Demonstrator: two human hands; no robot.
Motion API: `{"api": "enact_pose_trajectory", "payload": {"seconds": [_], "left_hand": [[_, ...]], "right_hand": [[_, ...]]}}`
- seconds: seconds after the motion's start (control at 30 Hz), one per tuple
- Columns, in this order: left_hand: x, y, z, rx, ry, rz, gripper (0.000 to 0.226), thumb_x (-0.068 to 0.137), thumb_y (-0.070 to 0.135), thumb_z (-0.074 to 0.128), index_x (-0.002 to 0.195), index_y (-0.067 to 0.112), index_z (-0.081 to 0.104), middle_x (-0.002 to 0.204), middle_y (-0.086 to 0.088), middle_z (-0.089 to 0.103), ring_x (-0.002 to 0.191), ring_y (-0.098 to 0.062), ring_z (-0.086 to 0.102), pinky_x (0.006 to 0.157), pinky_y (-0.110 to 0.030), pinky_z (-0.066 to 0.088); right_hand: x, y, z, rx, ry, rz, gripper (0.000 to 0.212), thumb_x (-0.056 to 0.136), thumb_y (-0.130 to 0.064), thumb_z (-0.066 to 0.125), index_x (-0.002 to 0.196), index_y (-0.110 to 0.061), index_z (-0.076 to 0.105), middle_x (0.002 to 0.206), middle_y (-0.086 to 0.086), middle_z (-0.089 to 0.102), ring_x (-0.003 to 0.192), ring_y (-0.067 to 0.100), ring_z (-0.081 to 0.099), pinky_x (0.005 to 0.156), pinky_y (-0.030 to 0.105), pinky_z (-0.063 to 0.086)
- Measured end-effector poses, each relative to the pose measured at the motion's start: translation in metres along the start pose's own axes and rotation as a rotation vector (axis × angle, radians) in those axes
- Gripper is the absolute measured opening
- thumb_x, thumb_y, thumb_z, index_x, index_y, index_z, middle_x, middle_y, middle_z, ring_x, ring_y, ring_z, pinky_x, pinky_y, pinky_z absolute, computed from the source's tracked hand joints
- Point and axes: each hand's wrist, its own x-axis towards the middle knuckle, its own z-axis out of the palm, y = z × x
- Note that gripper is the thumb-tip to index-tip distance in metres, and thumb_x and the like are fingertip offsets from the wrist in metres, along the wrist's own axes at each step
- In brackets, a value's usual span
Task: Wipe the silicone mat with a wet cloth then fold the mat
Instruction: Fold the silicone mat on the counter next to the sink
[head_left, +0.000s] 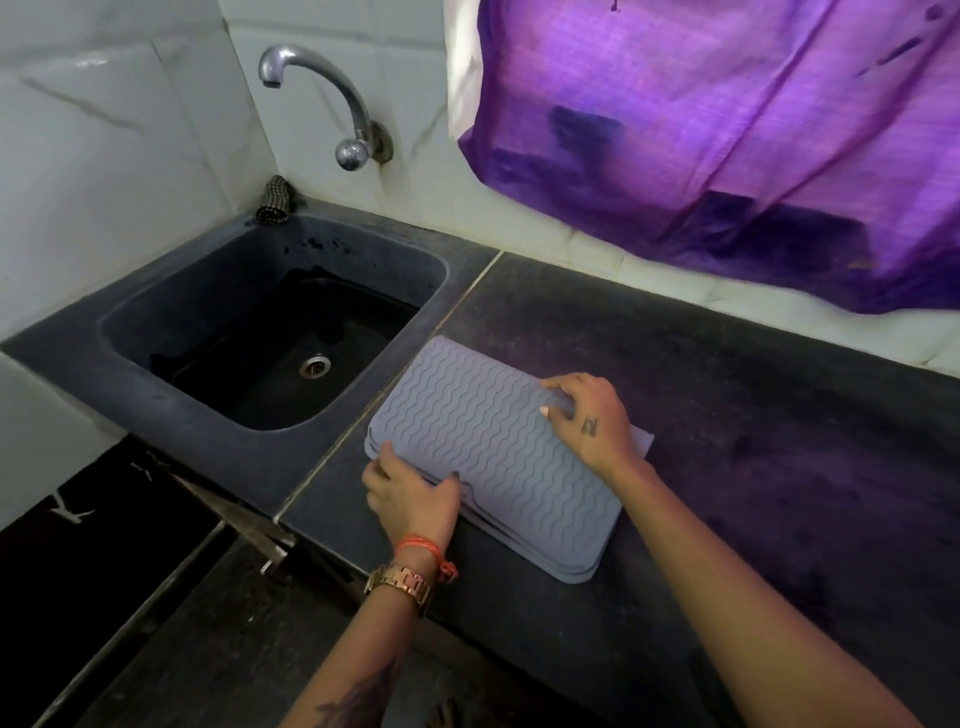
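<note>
Here the silicone mat (493, 447) lies folded on the counter (727, 415), the left hand (410, 493) pinching its layered edge and the right hand (587, 415) pressing curled fingers (558, 402) onto its top, so the 2 springy layers may unfold if those fingers lift.

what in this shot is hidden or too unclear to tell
- Head view: how many layers the folded silicone mat has; its stacked edges blur together, and the left hand covers part of them.
- Head view: the right hand hides the mat's far right corner, so its grip there is unclear.
- Head view: the wet cloth; the small checked bundle behind the sink is too small to identify.
- Head view: what lies behind the purple curtain.
</note>
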Motion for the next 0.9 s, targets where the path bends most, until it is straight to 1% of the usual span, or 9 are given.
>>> {"api": "enact_pose_trajectory", "payload": {"seconds": [0.07, 0.17, 0.23, 0.3, 0.43, 0.57, 0.67, 0.83, 0.9], "left_hand": [[0.009, 0.003, -0.003, 0.088, 0.002, 0.044, 0.072, 0.078, 0.020, 0.069, 0.139, 0.018, 0.032, 0.145, -0.014, 0.025, 0.133, -0.034, 0.025, 0.106, -0.045, 0.031], [0.022, 0.004, -0.003, 0.279, -0.003, 0.222, 0.051, 0.079, 0.021, 0.067, 0.128, 0.022, 0.049, 0.137, -0.010, 0.040, 0.127, -0.031, 0.032, 0.104, -0.041, 0.032], [0.030, 0.005, 0.000, 0.354, -0.032, 0.348, 0.041, 0.079, 0.019, 0.067, 0.119, 0.024, 0.057, 0.129, -0.006, 0.049, 0.123, -0.027, 0.038, 0.103, -0.038, 0.033], [0.037, 0.009, 0.005, 0.332, -0.144, 0.464, 0.033, 0.079, 0.014, 0.067, 0.109, 0.024, 0.062, 0.120, -0.002, 0.054, 0.115, -0.022, 0.045, 0.099, -0.034, 0.037], [0.049, 0.013, 0.013, 0.302, -0.444, 0.652, 0.025, 0.078, 0.006, 0.067, 0.098, 0.020, 0.066, 0.105, 0.003, 0.059, 0.098, -0.012, 0.054, 0.086, -0.022, 0.044], [0.068, 0.019, 0.011, 0.339, -0.664, 0.680, 0.019, 0.074, 0.004, 0.071, 0.087, 0.018, 0.068, 0.090, 0.007, 0.061, 0.083, -0.005, 0.056, 0.080, -0.017, 0.047], [0.076, 0.026, 0.008, 0.401, -0.811, 0.676, 0.018, 0.071, 0.004, 0.074, 0.080, 0.019, 0.066, 0.086, 0.010, 0.059, 0.081, -0.003, 0.056, 0.073, -0.011, 0.043], [0.079, 0.031, 0.008, 0.475, -0.871, 0.719, 0.014, 0.071, 0.009, 0.075, 0.077, 0.019, 0.067, 0.091, 0.006, 0.059, 0.088, -0.009, 0.056, 0.081, -0.018, 0.044], [0.078, 0.030, 0.008, 0.484, -0.871, 0.726, 0.015, 0.069, 0.012, 0.077, 0.077, 0.020, 0.067, 0.092, 0.006, 0.058, 0.088, -0.008, 0.054, 0.079, -0.018, 0.043]], "right_hand": [[-0.015, 0.001, -0.004, 0.018, 0.025, -0.037, 0.021, 0.081, -0.025, 0.069, 0.102, -0.022, 0.070, 0.102, -0.004, 0.068, 0.099, 0.018, 0.054, 0.083, 0.023, 0.038], [-0.038, -0.003, -0.009, 0.070, -0.014, -0.079, 0.007, 0.075, -0.030, 0.074, 0.080, -0.026, 0.072, 0.083, -0.011, 0.069, 0.083, 0.010, 0.056, 0.078, 0.031, 0.047], [-0.051, -0.007, -0.007, 0.071, -0.101, -0.112, 0.011, 0.072, -0.037, 0.075, 0.073, -0.028, 0.070, 0.077, -0.013, 0.066, 0.078, 0.007, 0.056, 0.077, 0.032, 0.048], [-0.062, -0.012, 0.000, 0.042, -0.195, -0.140, 0.022, 0.069, -0.050, 0.073, 0.075, -0.029, 0.067, 0.078, -0.015, 0.063, 0.080, 0.005, 0.055, 0.078, 0.030, 0.046], [-0.077, -0.016, 0.020, -0.096, -0.288, -0.169, 0.046, 0.063, -0.070, 0.063, 0.090, -0.033, 0.060, 0.100, -0.014, 0.054, 0.096, 0.006, 0.044, 0.085, 0.025, 0.037], [-0.083, -0.015, 0.027, -0.188, -0.305, -0.187, 0.049, 0.064, -0.066, 0.065, 0.098, -0.033, 0.055, 0.112, -0.013, 0.044, 0.105, 0.007, 0.035, 0.091, 0.024, 0.027], [-0.082, -0.018, 0.027, -0.189, -0.314, -0.152, 0.044, 0.065, -0.061, 0.067, 0.099, -0.034, 0.055, 0.113, -0.014, 0.044, 0.106, 0.007, 0.035, 0.090, 0.024, 0.028], [-0.082, -0.022, 0.025, -0.142, -0.334, -0.105, 0.039, 0.066, -0.055, 0.070, 0.098, -0.033, 0.060, 0.112, -0.013, 0.048, 0.106, 0.008, 0.039, 0.093, 0.026, 0.035], [-0.080, -0.023, 0.023, -0.132, -0.342, -0.098, 0.036, 0.068, -0.051, 0.071, 0.098, -0.032, 0.063, 0.112, -0.013, 0.050, 0.106, 0.008, 0.041, 0.092, 0.027, 0.036]]}}
